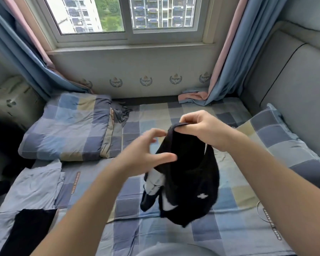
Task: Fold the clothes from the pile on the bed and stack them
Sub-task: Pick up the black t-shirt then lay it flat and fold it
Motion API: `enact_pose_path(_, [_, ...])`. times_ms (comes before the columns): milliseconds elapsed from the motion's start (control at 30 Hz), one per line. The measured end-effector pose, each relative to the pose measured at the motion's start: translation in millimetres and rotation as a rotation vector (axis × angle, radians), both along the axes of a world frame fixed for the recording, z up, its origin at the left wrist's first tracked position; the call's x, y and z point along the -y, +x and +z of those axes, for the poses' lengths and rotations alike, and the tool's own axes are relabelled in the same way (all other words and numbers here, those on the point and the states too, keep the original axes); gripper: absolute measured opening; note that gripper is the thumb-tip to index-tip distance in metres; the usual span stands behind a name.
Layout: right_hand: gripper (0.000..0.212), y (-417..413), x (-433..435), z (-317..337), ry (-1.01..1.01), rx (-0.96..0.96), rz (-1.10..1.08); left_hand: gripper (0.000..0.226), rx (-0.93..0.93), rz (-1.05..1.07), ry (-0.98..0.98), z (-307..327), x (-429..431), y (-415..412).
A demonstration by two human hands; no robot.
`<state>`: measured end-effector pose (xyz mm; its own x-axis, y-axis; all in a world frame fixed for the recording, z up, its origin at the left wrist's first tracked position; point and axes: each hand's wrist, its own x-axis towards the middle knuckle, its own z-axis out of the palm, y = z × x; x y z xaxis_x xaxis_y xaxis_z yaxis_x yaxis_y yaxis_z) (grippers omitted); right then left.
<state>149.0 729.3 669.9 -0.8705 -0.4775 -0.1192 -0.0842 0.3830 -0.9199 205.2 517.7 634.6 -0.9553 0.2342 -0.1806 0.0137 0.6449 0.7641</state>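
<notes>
A black garment (190,183) with white patches and a small white emblem hangs crumpled above the checked bed sheet (229,209). My right hand (203,130) pinches its top edge and holds it up. My left hand (146,154) is beside the garment's left edge, fingers spread and blurred; its fingertips touch or nearly touch the cloth, and I cannot tell if it grips. A folded light blue garment (35,185) lies on the bed at the left, and a black garment (28,231) lies flat at the lower left.
A folded checked quilt (66,126) lies at the back left, a checked pillow (284,143) at the right against a grey padded headboard (294,80). Dark clothes (0,187) sit at the far left edge. Curtains (235,58) hang down to the bed on both sides of the window.
</notes>
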Motion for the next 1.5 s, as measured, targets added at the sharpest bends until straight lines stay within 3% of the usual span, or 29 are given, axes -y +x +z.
enact_pose_path(100, [0.019,-7,8,17,0.133,-0.135,0.056,0.034,-0.219,0.049,0.134,-7,-33,-4])
enact_pose_path(167, [0.012,-11,3,22,0.199,-0.208,0.071,0.011,-0.373,0.115,0.118,-9,-36,-15])
enact_pose_path(300, [0.015,-21,-18,19,0.346,-0.389,0.017,0.021,-0.554,0.105,-0.047,2,-34,-33])
enact_pose_path(400, [0.025,-34,-42,3,0.535,-0.522,-0.11,0.017,-0.576,0.27,-0.14,19,-21,-48])
enact_pose_path(500, [0.025,-49,-72,-11,0.716,-0.465,-0.344,0.015,-0.546,0.398,-0.295,37,12,-65])
enact_pose_path(633, [0.02,-61,-69,5,0.584,-0.474,-0.378,0.02,-0.566,0.34,-0.362,50,38,-80])
enact_pose_path(800, [0.014,-66,-31,42,0.111,-0.242,-0.262,0.014,-0.507,0.225,-0.171,59,59,-86])
enact_pose_path(900, [0.035,-60,-16,60,-0.111,-0.085,-0.24,0.011,-0.445,0.238,-0.022,69,77,-82])
enact_pose_path(1000, [0.018,-62,-8,72,-0.271,-0.006,-0.128,0.018,-0.441,0.276,0.052,82,93,-80])
enact_pose_path(1067, [0.011,-66,-7,83,-0.28,-0.022,-0.052,0.019,-0.48,0.3,0.051,88,102,-80])
enact_pose_path(1167, [0.006,-71,-5,95,-0.125,-0.124,-0.04,0.026,-0.505,0.31,0.026,95,111,-79])
enact_pose_path(1333, [0.025,-76,6,105,0.365,-0.617,-0.209,0.032,-0.564,0.267,-0.094,110,115,-71])
enact_pose_path(1400, [0.028,-68,19,104,0.366,-0.669,-0.253,0.032,-0.615,0.267,-0.223,113,114,-69])
enact_pose_path(1500, [0.027,-61,33,102,0.164,-0.48,-0.26,0.028,-0.595,0.294,-0.182,114,119,-72])
